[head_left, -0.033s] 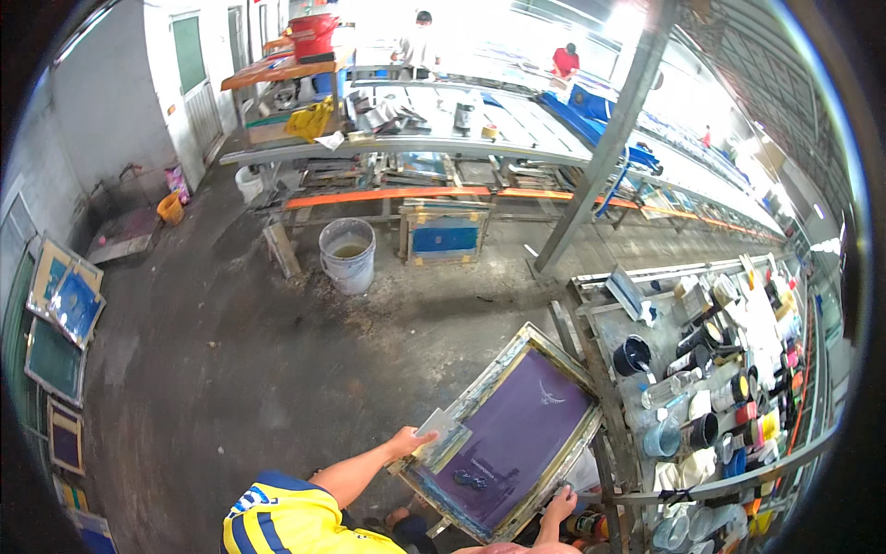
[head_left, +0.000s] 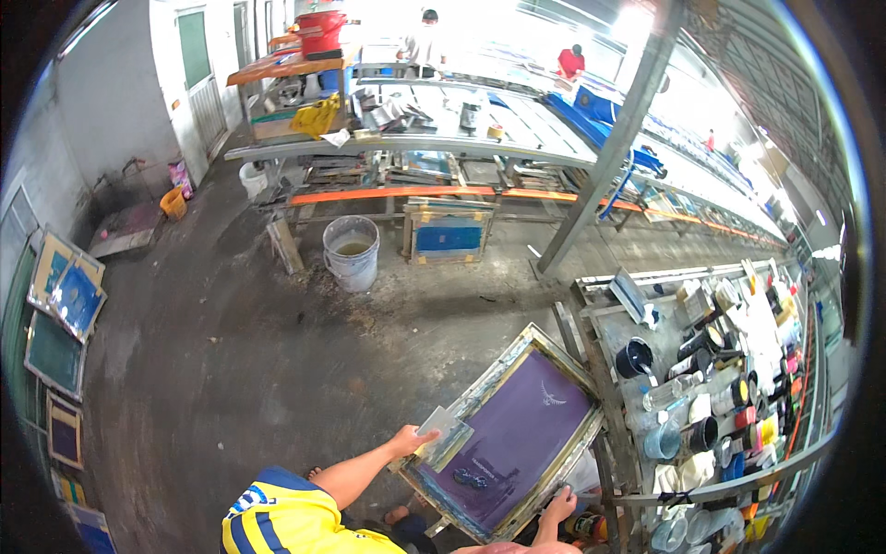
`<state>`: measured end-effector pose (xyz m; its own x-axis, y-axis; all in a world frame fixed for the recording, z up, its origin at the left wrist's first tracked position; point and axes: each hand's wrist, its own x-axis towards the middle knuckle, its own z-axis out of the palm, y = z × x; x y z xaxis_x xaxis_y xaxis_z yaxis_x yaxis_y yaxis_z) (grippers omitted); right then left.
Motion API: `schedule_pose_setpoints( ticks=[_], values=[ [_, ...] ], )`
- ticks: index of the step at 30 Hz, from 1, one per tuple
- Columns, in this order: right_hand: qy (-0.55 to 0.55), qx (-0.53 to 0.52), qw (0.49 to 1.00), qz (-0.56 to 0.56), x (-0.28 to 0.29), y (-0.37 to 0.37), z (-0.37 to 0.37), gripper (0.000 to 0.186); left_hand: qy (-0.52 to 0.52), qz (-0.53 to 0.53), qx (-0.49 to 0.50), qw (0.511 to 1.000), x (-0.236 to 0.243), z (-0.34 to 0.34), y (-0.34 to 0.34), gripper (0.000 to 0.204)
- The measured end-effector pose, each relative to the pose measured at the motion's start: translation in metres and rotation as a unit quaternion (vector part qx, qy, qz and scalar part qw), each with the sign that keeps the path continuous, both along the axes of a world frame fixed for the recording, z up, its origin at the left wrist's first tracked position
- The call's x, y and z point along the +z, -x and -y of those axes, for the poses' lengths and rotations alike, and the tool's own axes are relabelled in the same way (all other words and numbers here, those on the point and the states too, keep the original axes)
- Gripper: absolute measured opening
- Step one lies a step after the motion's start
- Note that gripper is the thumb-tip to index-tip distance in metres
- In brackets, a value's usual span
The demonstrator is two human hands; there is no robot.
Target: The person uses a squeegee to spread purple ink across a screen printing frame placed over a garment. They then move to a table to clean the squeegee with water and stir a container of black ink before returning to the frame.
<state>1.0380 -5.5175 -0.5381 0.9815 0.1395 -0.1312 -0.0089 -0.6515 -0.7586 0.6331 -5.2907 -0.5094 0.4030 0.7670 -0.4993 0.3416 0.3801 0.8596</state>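
A screen-printing frame [head_left: 517,434] with purple mesh and a pale printed design is tilted in front of me. My left hand [head_left: 413,440] is closed on a flat grey scraper [head_left: 447,428], which rests over the frame's left edge. Dark ink [head_left: 469,477] lies in a small patch near the mesh's lower end. My right hand [head_left: 559,506] is closed around the frame's lower right edge, its fingertips partly hidden. Just beyond that hand is a whitish translucent thing [head_left: 583,471] that I cannot make out.
At right, a bench [head_left: 604,342] carries several ink pots and bottles behind a metal rail [head_left: 738,480]. A whitish bucket [head_left: 352,263] stands on the floor ahead, near a slanting post [head_left: 604,148]. Several frames [head_left: 55,351] lean along the left wall. Two people work at the long far table [head_left: 544,138].
The view has shifted very slightly, and a bit more of a foot shows beside my left arm. Both hands keep their hold on the scraper and the frame.
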Motion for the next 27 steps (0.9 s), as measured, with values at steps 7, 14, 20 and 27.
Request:
schedule_pose_setpoints(
  ticks=[7, 14, 20, 27],
  values=[
    [-0.154, 0.047, 0.987, 0.015, 0.015, 0.205, -0.004, 0.041, -0.103, 0.012, 0.108, 0.989, 0.066, 0.027, 0.229, 0.071],
    [-0.333, 0.226, 0.912, -0.077, 0.055, 0.539, -0.176, 0.028, -0.100, 0.135, 0.371, 0.913, 0.121, 0.071, 0.615, 0.053],
    [-0.233, 0.537, 0.809, -0.060, 0.176, 0.917, -0.305, 0.044, -0.112, 0.129, 0.595, 0.785, 0.141, 0.157, 0.905, 0.050],
    [-0.123, 0.694, 0.658, -0.266, 0.206, 1.299, -0.485, 0.036, -0.181, 0.178, 0.747, 0.615, 0.055, 0.138, 1.156, 0.066]
  ],
)
